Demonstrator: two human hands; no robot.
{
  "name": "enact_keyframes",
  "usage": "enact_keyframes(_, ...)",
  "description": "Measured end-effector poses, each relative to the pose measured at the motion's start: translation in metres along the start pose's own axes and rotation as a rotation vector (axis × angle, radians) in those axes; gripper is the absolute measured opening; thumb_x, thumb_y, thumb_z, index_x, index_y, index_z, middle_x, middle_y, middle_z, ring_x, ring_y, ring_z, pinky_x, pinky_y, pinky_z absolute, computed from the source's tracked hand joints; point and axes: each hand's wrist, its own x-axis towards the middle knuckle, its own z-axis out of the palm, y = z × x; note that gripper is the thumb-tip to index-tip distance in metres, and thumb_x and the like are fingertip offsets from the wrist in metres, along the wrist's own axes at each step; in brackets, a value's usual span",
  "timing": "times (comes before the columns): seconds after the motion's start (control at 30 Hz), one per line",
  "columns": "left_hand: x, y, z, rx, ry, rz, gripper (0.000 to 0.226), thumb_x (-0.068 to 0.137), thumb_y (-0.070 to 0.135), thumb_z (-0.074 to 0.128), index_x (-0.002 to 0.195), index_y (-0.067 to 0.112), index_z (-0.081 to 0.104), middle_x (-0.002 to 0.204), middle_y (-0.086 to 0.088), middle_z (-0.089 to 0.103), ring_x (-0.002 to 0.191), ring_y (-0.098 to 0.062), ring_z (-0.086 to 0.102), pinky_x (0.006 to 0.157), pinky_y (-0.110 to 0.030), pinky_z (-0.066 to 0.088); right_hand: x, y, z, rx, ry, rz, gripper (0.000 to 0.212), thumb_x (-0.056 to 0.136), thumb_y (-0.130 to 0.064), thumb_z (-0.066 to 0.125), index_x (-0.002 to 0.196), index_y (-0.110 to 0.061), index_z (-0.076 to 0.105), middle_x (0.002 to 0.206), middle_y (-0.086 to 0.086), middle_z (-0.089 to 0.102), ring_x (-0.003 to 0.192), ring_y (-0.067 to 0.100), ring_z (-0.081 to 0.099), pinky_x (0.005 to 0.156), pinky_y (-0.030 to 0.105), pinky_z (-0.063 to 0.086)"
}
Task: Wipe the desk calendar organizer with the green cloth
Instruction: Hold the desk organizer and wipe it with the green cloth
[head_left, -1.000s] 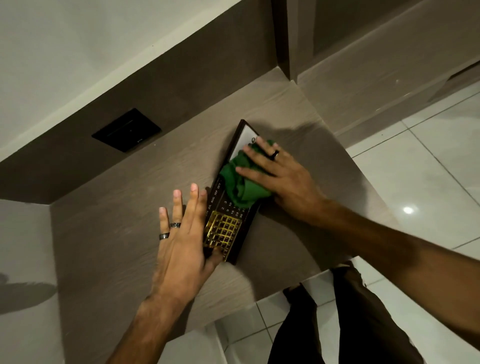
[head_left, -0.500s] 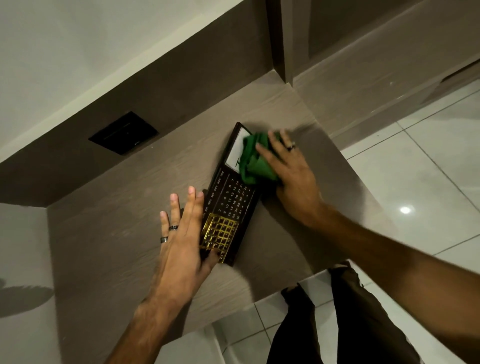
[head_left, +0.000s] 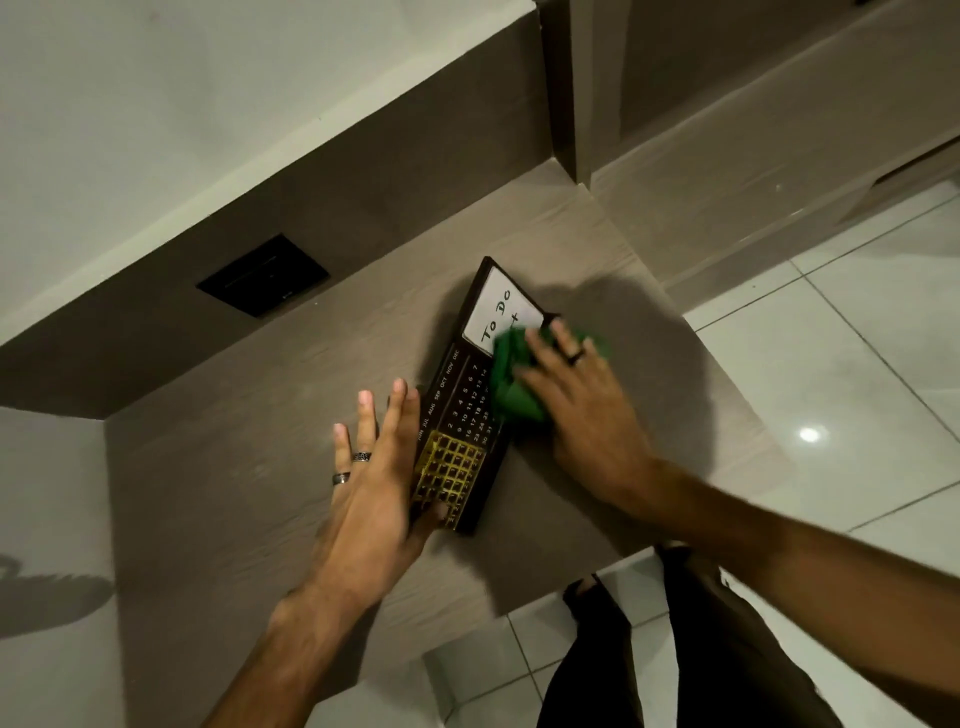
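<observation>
A dark desk calendar organizer (head_left: 462, 410) lies flat on the brown wooden desk (head_left: 249, 467). It has a white "To Do" panel at its far end, a date grid in the middle and a gold grid at the near end. My right hand (head_left: 576, 410) presses a crumpled green cloth (head_left: 511, 382) onto the organizer's right edge, beside the white panel. My left hand (head_left: 374, 478) rests flat against the organizer's left side, fingers spread, with its thumb on the gold grid.
A black wall socket plate (head_left: 262, 275) sits in the brown back panel behind the desk. The desk's front edge (head_left: 545, 597) drops to a white tiled floor (head_left: 831, 374). My dark trouser leg (head_left: 675, 649) stands below the edge.
My right hand slid the green cloth from the calendar's middle up over the white panel, then back right to the edge, uncovering the "To Do" writing. My left hand stayed put.
</observation>
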Motion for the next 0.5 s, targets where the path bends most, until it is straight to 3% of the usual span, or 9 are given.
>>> enact_keyframes(0.07,0.0,0.0,-0.001,0.041,-0.006,0.014,0.13,0.077,0.027,0.08,0.147,0.031,-0.029,0.162,0.001,-0.02,0.143,-0.021,-0.032,0.111,-0.04,-0.027,-0.029,-0.024,0.01,0.055,-0.042,-0.16,0.06,0.074,-0.023,0.065,0.132,-0.016,0.049,0.153,0.014,0.033,0.145,0.033,0.019,0.115,0.053,0.015)
enact_keyframes(0.17,0.0,-0.002,0.0,0.108,-0.017,0.041,0.136,0.074,0.03,0.082,0.144,0.032,-0.035,0.161,-0.001,-0.023,0.142,-0.023,-0.033,0.11,-0.041,-0.027,-0.052,-0.034,0.014,0.047,-0.119,-0.331,0.055,0.081,-0.019,0.063,0.133,-0.018,0.049,0.152,0.012,0.03,0.148,0.029,0.01,0.118,0.044,0.006)
enact_keyframes(0.23,0.0,-0.004,0.0,0.15,-0.027,0.039,0.136,0.074,0.033,0.082,0.146,0.026,-0.032,0.159,0.001,-0.03,0.142,-0.023,-0.035,0.11,-0.043,-0.026,-0.039,-0.025,0.006,0.066,-0.077,-0.292,0.046,0.085,-0.017,0.058,0.13,-0.017,0.054,0.147,0.014,0.04,0.146,0.03,0.018,0.117,0.047,0.018)
enact_keyframes(0.3,0.002,-0.006,0.0,0.167,-0.042,0.028,0.136,0.072,0.034,0.082,0.147,0.023,-0.031,0.156,0.004,-0.035,0.141,-0.022,-0.036,0.112,-0.047,-0.023,-0.016,-0.009,-0.005,0.074,-0.014,-0.123,0.044,0.083,-0.011,0.053,0.127,-0.012,0.059,0.142,0.018,0.048,0.141,0.036,0.029,0.11,0.055,0.032)
enact_keyframes(0.4,0.004,-0.009,0.0,0.173,-0.072,0.035,0.14,0.069,0.037,0.083,0.146,0.024,-0.033,0.156,0.004,-0.035,0.142,-0.022,-0.035,0.116,-0.052,-0.017,-0.001,-0.007,-0.011,0.062,0.011,0.105,0.057,0.075,-0.003,0.068,0.13,-0.01,0.056,0.144,0.02,0.046,0.141,0.038,0.027,0.109,0.059,0.026)
enact_keyframes(0.5,0.005,-0.012,0.002,0.152,-0.078,0.042,0.141,0.069,0.032,0.084,0.145,0.024,-0.035,0.157,0.004,-0.035,0.142,-0.02,-0.035,0.116,-0.051,-0.017,-0.028,-0.039,0.008,0.042,-0.004,-0.002,0.073,0.066,0.0,0.074,0.134,-0.011,0.052,0.146,0.018,0.044,0.141,0.035,0.025,0.111,0.056,0.02)
